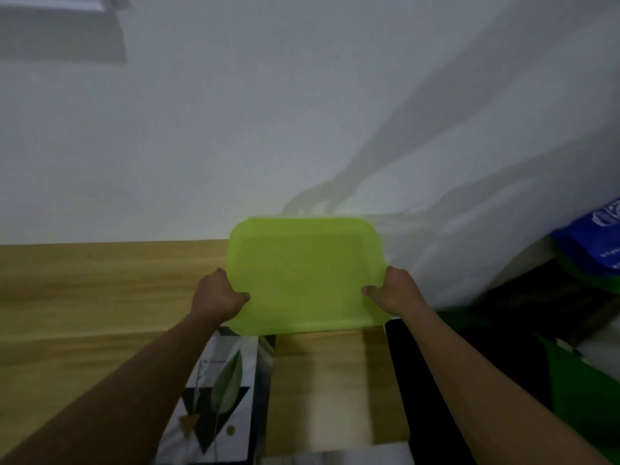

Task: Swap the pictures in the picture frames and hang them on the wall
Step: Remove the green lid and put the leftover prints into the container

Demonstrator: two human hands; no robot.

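A lime-green plastic tray (305, 273) is held up above the wooden table (84, 290), its far edge near the white wall. My left hand (218, 297) grips its left edge with the thumb on top. My right hand (392, 290) grips its right edge the same way. Below my arms lies a picture (218, 397) with a green leaf and black triangles on white. To its right a black picture frame (419, 380) lies with its brown backing board (335, 391) showing. Another pale print (335, 458) peeks in at the bottom edge.
The white wall (235, 129) fills the upper view, with shadows of my arms on it. A blue package (593, 243) and green items (583, 391) sit at the right, past the table's end. A pale object (60, 1) hangs at the top left of the wall.
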